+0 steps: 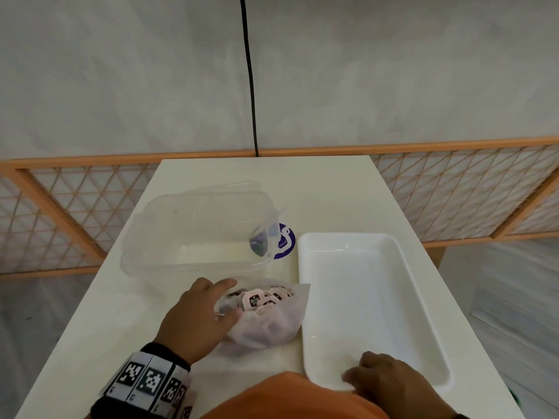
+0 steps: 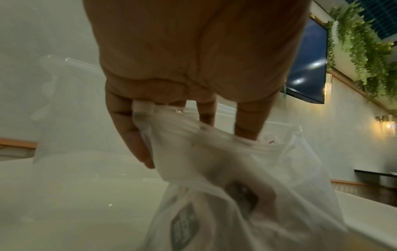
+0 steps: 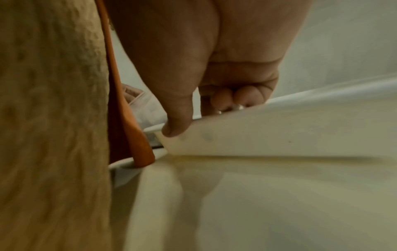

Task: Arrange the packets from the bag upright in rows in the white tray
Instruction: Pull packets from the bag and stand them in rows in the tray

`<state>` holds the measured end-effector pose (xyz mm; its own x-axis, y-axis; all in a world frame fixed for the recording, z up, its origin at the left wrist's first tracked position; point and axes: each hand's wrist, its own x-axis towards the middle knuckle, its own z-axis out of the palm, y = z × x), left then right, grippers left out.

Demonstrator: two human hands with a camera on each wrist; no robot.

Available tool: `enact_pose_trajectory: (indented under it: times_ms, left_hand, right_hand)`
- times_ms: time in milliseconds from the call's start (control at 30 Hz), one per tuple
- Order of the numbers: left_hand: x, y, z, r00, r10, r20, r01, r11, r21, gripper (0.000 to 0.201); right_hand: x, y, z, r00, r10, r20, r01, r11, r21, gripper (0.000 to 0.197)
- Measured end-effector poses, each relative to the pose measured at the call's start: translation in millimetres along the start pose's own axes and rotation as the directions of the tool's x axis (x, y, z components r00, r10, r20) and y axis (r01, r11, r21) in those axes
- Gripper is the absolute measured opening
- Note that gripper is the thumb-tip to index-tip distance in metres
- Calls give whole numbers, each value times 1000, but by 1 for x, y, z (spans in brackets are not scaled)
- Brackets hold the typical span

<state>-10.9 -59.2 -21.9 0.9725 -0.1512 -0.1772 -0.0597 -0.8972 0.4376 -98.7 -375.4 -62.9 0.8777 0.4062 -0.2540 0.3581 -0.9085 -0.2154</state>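
Head view: left hand [image 1: 198, 317] holds the mouth of the bag [image 1: 266, 322] near the counter's [image 1: 317, 189] front edge, grip clamped on the plastic; packets [image 1: 255, 300] are all inside it. The white tray [image 1: 375, 313], nothing in it, lies along the right edge; right hand [image 1: 390, 381] grips its near rim. Clear tub [image 1: 193, 228] and purple sticker [image 1: 286, 241] sit behind the bag, not obstructing. Left wrist: fingers [image 2: 131, 135] pinch the bag's rim; best to spread the mouth wide before reaching in. Right wrist: thumb [image 3: 179, 125] outside, fingers curled over the tray wall, steadying it.
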Motion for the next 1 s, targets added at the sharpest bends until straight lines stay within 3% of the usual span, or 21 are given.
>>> enact_pose_trajectory:
  times_ms: [100,200,267,333,400,500,633,733,867,933,1000]
  left_hand:
    - [1,-3,-3,1000,29,10,-29,1000,-10,43]
    - [3,-2,-3,999,47,8,-47,999,20,44]
    - [5,2,-4,998,62,-18,-60,992,108,50]
    - [6,9,-4,996,69,-62,-57,982,182,54]
    - [5,14,-3,991,83,-105,-60,976,209,48]
    - [2,20,1,976,154,-151,-103,947,305,32]
    - [0,34,1,923,339,-182,-270,908,321,25]
    - [1,46,3,887,445,-123,-398,873,283,24]
    - [2,51,9,915,403,-36,-376,880,292,21]
    - [2,50,12,941,337,-11,-319,901,295,27]
    - [1,48,15,957,291,1,-280,918,280,40]
  right_hand:
    - [-2,-6,-18,993,-21,114,15,998,56,35]
    - [7,-16,-43,992,24,120,-32,997,68,41]
    - [23,-27,-60,999,-17,-50,20,998,64,40]
    - [44,-40,-76,958,-91,-272,101,995,22,24]
    - [63,-52,-83,938,-123,-324,129,992,-5,29]
    - [81,-59,-82,961,-89,-263,71,994,-78,40]
    - [90,-57,-69,963,-140,-232,76,961,-264,23]
    - [87,-56,-73,958,-141,-249,102,981,-163,20]
    - [75,-39,-90,970,33,-243,17,979,202,24]
    - [57,-22,-92,987,38,-159,-8,982,189,31]
    - [34,-4,-83,995,30,91,-36,997,64,46]
